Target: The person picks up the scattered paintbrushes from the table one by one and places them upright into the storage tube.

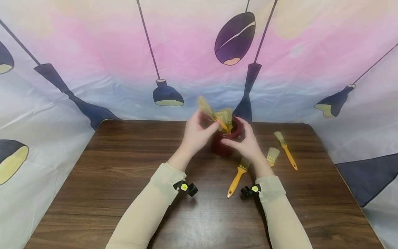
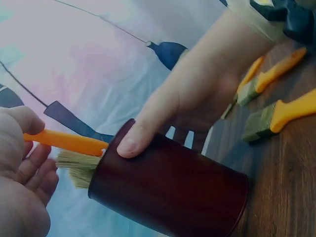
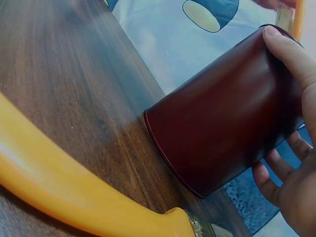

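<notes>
Left hand [image 1: 196, 133] pinches an orange-handled brush [image 2: 66, 141], handle end hidden inside the dark red cup [image 1: 224, 140] at table centre. Right hand [image 1: 245, 141] grips the cup's rim (fingers partly hidden). Three brushes [image 1: 237, 176] lie at 4 o'clock of the cup.

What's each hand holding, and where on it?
Left hand grips a paintbrush by its orange handle. Right hand holds the dark red cup at its rim and side.

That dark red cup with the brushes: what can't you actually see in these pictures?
- Inside of the dark red cup: head view, hidden by both hands; wrist views show only its outer wall.
- Brush in the left hand: bristles motion-blurred in head view.
- Middle brush on the table: handle hidden behind the right hand.
</notes>
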The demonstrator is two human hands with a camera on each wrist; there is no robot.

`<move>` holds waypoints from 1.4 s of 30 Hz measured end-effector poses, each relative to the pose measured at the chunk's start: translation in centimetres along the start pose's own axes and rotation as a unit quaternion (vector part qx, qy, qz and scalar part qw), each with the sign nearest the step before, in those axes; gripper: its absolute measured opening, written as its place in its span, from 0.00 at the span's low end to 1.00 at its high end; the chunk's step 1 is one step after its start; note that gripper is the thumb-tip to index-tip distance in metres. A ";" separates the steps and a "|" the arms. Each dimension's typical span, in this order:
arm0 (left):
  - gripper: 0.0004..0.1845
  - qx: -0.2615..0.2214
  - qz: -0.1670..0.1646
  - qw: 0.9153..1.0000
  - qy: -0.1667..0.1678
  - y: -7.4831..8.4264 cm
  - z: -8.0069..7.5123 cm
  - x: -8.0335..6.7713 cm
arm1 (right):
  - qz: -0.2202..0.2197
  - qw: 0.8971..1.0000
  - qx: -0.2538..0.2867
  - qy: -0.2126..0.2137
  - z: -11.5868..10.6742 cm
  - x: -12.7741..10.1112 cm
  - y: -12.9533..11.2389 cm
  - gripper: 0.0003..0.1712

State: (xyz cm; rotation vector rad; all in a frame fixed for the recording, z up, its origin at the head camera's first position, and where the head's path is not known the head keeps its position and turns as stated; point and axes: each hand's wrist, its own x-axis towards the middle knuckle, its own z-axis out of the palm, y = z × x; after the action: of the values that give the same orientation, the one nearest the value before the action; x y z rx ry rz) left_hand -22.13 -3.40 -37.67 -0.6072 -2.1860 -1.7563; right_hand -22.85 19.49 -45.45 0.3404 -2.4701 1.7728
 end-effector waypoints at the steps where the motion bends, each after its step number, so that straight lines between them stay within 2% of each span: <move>1: 0.16 0.018 0.000 1.000 -0.005 -0.1 0.0 0.0 | 0.001 1.000 0.001 -0.001 0.0 0.0 0.0 0.57; 5: 0.15 0.063 -0.012 0.998 -0.027 -0.5 0.1 0.2 | 0.005 1.000 0.002 -0.002 0.0 0.0 0.0 0.56; 10: 0.20 0.080 -0.017 0.995 -0.053 -1.0 0.5 0.4 | -0.002 1.000 0.003 -0.002 -0.1 0.0 0.1 0.57; 14: 0.20 0.078 -0.023 0.995 -0.053 -0.9 0.6 0.4 | -0.003 1.000 0.001 -0.004 -0.1 0.0 0.2 0.58; 25: 0.17 0.131 -0.057 0.987 -0.069 0.9 0.2 0.4 | 0.003 1.000 0.007 -0.008 -0.2 0.0 0.2 0.56; 32: 0.16 0.144 -0.041 0.986 -0.071 1.2 0.3 0.6 | 0.009 1.000 0.009 -0.011 -0.1 0.2 0.4 0.56; 39: 0.29 0.161 -0.056 0.984 -0.060 1.1 0.2 0.5 | 0.014 1.000 0.017 -0.017 -0.1 0.3 0.2 0.56; 42: 0.27 0.150 -0.051 0.986 -0.057 0.8 0.3 0.4 | 0.009 1.000 0.009 -0.012 -0.1 0.3 0.2 0.56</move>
State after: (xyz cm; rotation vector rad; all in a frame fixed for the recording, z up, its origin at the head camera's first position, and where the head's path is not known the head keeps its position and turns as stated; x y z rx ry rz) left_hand -22.05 -2.91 -36.88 -0.5414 -2.5367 -1.4250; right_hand -23.17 19.62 -45.57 0.3447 -2.4814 1.8096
